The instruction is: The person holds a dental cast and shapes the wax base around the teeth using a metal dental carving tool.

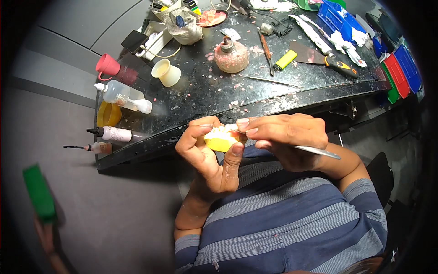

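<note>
My left hand (210, 166) grips a yellow dental model (221, 143) by its sides, thumb at the near right and fingers round the far left. A row of whitish teeth with some pink stands along the model's upper edge. In my right hand (294, 137) is a slim metal carving tool (321, 152), held like a pen. Its handle sticks out below the palm, and its tip meets the model's right side near the teeth, partly hidden by my fingers. Both hands are in front of the bench's near edge.
On the scuffed black bench (191, 100) stand a spirit lamp (231, 57), white cup (167, 73), pink cup (108, 65) and plastic bottles (125, 97). A lighter (286, 60), scraper (340, 65) and thin metal tool (273, 82) lie farther right. A blurred green object (39, 194) is at far left.
</note>
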Motion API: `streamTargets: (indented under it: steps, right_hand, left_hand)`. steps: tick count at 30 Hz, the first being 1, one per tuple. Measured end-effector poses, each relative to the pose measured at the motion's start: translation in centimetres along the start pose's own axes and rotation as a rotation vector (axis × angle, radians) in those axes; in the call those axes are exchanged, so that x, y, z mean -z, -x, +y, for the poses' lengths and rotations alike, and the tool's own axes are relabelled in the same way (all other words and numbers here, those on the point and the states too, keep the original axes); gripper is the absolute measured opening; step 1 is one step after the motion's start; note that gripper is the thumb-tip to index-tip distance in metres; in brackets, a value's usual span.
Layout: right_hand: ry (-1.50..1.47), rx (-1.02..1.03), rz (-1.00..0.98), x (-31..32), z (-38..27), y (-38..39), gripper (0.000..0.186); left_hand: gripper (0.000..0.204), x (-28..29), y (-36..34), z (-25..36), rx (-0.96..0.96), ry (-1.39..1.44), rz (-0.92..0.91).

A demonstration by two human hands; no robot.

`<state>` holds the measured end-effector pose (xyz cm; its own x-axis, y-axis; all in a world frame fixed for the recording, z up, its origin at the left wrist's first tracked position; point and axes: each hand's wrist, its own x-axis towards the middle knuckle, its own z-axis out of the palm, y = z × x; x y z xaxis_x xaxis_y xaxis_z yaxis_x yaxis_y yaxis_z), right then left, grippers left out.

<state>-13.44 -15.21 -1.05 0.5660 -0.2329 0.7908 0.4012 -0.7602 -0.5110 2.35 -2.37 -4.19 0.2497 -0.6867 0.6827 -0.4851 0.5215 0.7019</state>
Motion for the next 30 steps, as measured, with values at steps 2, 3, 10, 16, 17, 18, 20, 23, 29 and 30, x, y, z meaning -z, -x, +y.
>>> streamTargets:
  steps: [2,3,10,16,17,18,20,23,29,30]
  right_hand:
    - [0.0,0.02,-0.003,-0.2,0.1,0.1,0.023]
    - [0.007,0.038,-0.017,-0.3,0.1,0.0,0.022]
    - [0.044,0.055,0.013,-0.4,0.2,0.0,0.021]
    - [-0.25,-0.024,0.172,1.3,1.7,-0.4,0.014]
    - [-0.318,-0.014,0.246,1.2,2.1,0.1,0.015]
    - [-0.386,-0.004,0.321,1.1,2.4,0.3,0.016]
    - [-0.396,-0.011,0.375,1.1,2.4,0.4,0.02]
    - [-0.597,-0.138,0.321,2.1,2.2,0.9,0.021]
    - [-0.414,-0.129,0.221,2.2,1.4,0.5,0.019]
    - [-0.359,-0.151,0.158,2.3,1.1,0.5,0.019]
  left_hand:
    - [0.056,-0.1,0.2,0.1,0.035,0.027,0.02]
    - [0.056,-0.1,0.3,0.1,0.071,0.052,0.041]
    - [0.055,-0.3,-0.1,0.3,0.089,0.142,0.085]
    - [0.043,1.2,-1.0,0.4,0.422,0.603,0.125]
    - [0.043,1.1,-1.2,0.4,0.422,0.605,0.123]
    - [0.047,1.0,-1.3,0.5,0.413,0.582,0.095]
    - [0.053,1.0,-1.6,0.7,0.396,0.534,0.042]
    - [0.06,1.0,-1.6,1.5,0.426,0.469,0.027]
    - [0.065,0.8,-0.8,-0.1,0.314,0.223,0.007]
    - [0.064,0.7,-0.9,-0.1,0.32,0.203,0.013]
